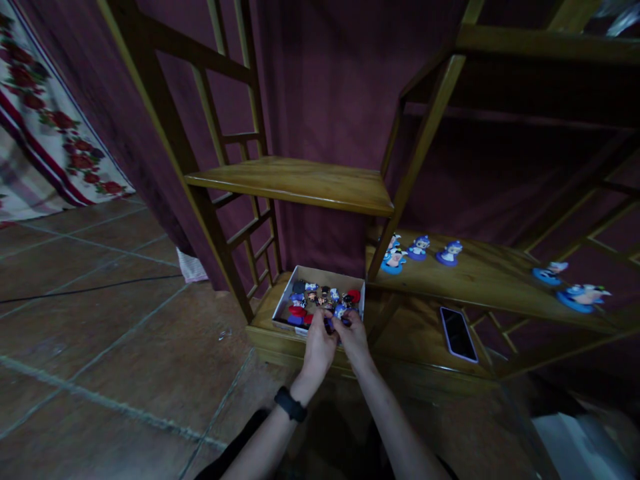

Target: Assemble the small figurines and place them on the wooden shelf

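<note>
A shallow open cardboard box (325, 273) sits on the low left shelf, holding several small figurines in red, blue, white and black. Over its near edge, my left hand (320, 339), with a dark band on the wrist, has its fingers drawn together; what they grip is hidden. Beside it, my right hand (353, 333) is closed, its fingertips at a small blue-and-white figurine (341, 311). The fingertips of both hands nearly meet, and they partly cover the box's near right corner.
Several blue-based figurines stand on the shelf to the right, among them a purple-hatted figurine (449, 253) and a tilted figurine (583, 297). A phone (459, 335) lies on the lower shelf. A wooden board (295, 179) spans above the box. Left is tiled floor (115, 347) with a dark cable (100, 287).
</note>
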Tool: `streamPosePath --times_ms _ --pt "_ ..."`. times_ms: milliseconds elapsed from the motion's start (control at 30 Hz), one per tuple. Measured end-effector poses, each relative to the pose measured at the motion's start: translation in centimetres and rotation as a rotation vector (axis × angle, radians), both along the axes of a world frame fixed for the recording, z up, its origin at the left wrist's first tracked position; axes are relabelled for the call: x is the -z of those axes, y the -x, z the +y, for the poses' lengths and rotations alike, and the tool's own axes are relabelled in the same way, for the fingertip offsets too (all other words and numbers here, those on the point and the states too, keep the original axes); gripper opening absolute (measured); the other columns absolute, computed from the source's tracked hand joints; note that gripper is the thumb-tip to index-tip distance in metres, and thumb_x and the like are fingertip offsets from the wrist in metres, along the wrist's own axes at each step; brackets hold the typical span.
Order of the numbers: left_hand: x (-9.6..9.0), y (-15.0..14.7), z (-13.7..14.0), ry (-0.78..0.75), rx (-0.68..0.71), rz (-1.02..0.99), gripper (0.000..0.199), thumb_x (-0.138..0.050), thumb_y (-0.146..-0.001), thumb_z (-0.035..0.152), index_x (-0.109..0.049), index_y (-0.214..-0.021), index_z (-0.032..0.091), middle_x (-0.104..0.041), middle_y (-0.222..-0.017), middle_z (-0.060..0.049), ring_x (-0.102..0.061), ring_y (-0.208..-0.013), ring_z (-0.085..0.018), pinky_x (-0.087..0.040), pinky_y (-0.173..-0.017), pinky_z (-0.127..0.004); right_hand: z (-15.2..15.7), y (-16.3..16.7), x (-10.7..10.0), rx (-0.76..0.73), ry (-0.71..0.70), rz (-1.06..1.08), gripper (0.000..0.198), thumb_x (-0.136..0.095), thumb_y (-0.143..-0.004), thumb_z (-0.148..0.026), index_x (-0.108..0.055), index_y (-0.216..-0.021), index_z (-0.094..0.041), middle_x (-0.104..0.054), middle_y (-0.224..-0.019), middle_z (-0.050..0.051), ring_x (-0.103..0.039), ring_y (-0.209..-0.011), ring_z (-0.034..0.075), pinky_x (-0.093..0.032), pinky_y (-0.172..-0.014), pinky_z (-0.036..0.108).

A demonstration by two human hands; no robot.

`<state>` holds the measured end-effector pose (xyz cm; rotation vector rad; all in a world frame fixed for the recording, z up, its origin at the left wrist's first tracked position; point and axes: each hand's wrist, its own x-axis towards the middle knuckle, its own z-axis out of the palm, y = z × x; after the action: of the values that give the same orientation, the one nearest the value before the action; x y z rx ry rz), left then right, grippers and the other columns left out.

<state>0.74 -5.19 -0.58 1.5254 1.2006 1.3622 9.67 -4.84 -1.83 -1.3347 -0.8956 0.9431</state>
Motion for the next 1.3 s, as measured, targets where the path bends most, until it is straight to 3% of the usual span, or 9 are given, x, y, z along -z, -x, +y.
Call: streamPosePath --times_ms 333,633,967,1200,1300 --pt "-0.5 0.5 1.0 0.236 0.089 -0.367 0.032 -0.061 -0.052 0.01 -0.049 -0.081 0.018 -0.056 -0.071 0.003 -0.053 -0.062 -0.011 -0.044 -0.061 -0.025 -0.5 -0.2 -0.2 -0.037 -0.003 0.078 0.025 -0.06 -0.065 -0.038 -0.058 -0.084 -0.022 -0.063 -0.081 0.0 -0.059 -0.069 0.017 -0.049 -0.059 0.028" --pt "-0.9 1.3 0.7 0.429 0.129 -0.568 0.041 -0.071 -0.05 0.018 -0.052 -0.086 0.016 -0.061 -0.075 0.0 -0.058 -0.067 -0.013 -0.044 -0.067 -0.029 -0.8 -0.4 -0.8 -0.081 0.002 0.128 0.026 -0.057 -0.068 -0.043 -0.06 -0.083 -0.021 -0.064 -0.074 0.0 -0.059 -0.06 0.016 -0.05 -0.057 0.029" --pt "-1.7 1.5 -0.7 0.421 0.115 -0.621 0.039 -0.073 -0.051 0.022 -0.053 -0.084 0.016 -0.059 -0.069 0.001 -0.058 -0.062 -0.012 -0.044 -0.064 -0.028 -2.7 -0.5 -1.7 -0.101 -0.05 0.097 0.029 -0.058 -0.068 -0.045 -0.065 -0.085 -0.021 -0.065 -0.079 0.002 -0.059 -0.063 0.016 -0.051 -0.059 0.029" --pt "-3.6 1.5 -4.1 0.331 0.118 -0.481 0.04 -0.074 -0.051 0.02 -0.051 -0.083 0.017 -0.056 -0.067 0.004 -0.054 -0.058 -0.01 -0.043 -0.06 -0.025 -6.2 -0.6 -3.4 -0.125 -0.08 0.195 0.029 -0.063 -0.065 -0.041 -0.064 -0.085 -0.021 -0.066 -0.085 0.002 -0.061 -0.071 0.018 -0.052 -0.065 0.032" --pt "-4.2 1.8 -6.4 0.26 0.129 -0.411 0.043 -0.075 -0.049 0.018 -0.051 -0.085 0.017 -0.059 -0.075 0.002 -0.054 -0.062 -0.01 -0.043 -0.061 -0.024 -8.7 -0.6 -3.9 -0.155 -0.061 0.268 0.032 -0.066 -0.063 -0.042 -0.065 -0.086 -0.02 -0.067 -0.088 0.004 -0.063 -0.075 0.02 -0.052 -0.068 0.034"
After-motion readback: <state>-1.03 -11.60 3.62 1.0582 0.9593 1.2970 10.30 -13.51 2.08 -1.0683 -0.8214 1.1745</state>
